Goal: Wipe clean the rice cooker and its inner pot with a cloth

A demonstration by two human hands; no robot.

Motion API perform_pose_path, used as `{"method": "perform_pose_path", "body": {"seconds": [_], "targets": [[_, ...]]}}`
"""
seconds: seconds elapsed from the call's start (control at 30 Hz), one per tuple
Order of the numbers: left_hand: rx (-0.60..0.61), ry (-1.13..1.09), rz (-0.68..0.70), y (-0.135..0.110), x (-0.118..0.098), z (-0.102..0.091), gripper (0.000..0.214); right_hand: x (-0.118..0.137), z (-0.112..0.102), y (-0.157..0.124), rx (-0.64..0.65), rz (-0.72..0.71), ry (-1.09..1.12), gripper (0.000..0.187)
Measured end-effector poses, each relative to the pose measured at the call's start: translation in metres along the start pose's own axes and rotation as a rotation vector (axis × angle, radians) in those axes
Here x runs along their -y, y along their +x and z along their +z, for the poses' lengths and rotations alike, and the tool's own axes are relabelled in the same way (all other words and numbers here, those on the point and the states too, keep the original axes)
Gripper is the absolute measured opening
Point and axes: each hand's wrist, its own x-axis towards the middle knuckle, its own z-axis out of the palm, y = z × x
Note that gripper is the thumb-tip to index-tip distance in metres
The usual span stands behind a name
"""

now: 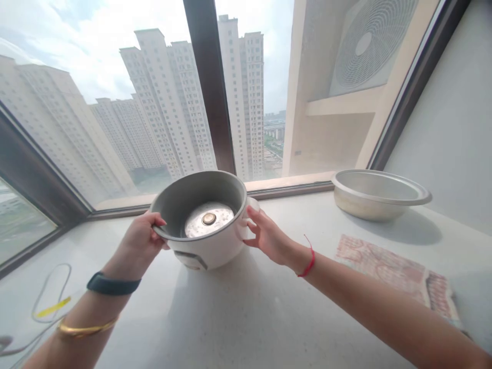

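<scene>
- Cooker body (225,247) is near the white ledge (246,323)'s back edge; whether its underside touches cannot be told.
- Raising both sides evenly and keeping the rim level should steady it best.
- Left hand (148,233) clamps the left rim, thumb over the edge.
- Right hand (265,233) grips the right handle (254,203), fingers slightly apart.
- Both forearms slant inward from the ledge's near side.

My cooker (217,251) is white outside, grey inside, with a silvery plate (223,218); my wristband (114,285) is dark, my bracelet (312,259) red, the cloth (390,264) red-and-cream patterned.
</scene>
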Motion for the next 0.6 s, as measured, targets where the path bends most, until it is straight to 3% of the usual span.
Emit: {"method": "perform_pose_path", "body": {"seconds": [0.1, 0.3, 0.47, 0.6], "targets": [[0.040, -0.050, -0.091, -0.020, 0.000, 0.026, 0.023, -0.002, -0.001, -0.016, 0.003, -0.049, 0.077, 0.059], [0.056, -0.096, -0.004, -0.047, -0.005, 0.066, 0.038, 0.001, -0.031, -0.042, -0.108, -0.095, 0.103, 0.048], [0.073, -0.065, 0.076, -0.063, 0.008, 0.075, 0.039, 0.002, -0.045, -0.055, -0.125, -0.100, 0.094, 0.036], [0.079, 0.028, 0.239, -0.078, 0.017, 0.075, 0.061, -0.002, -0.044, -0.063, -0.103, -0.150, 0.091, 0.038]]}}
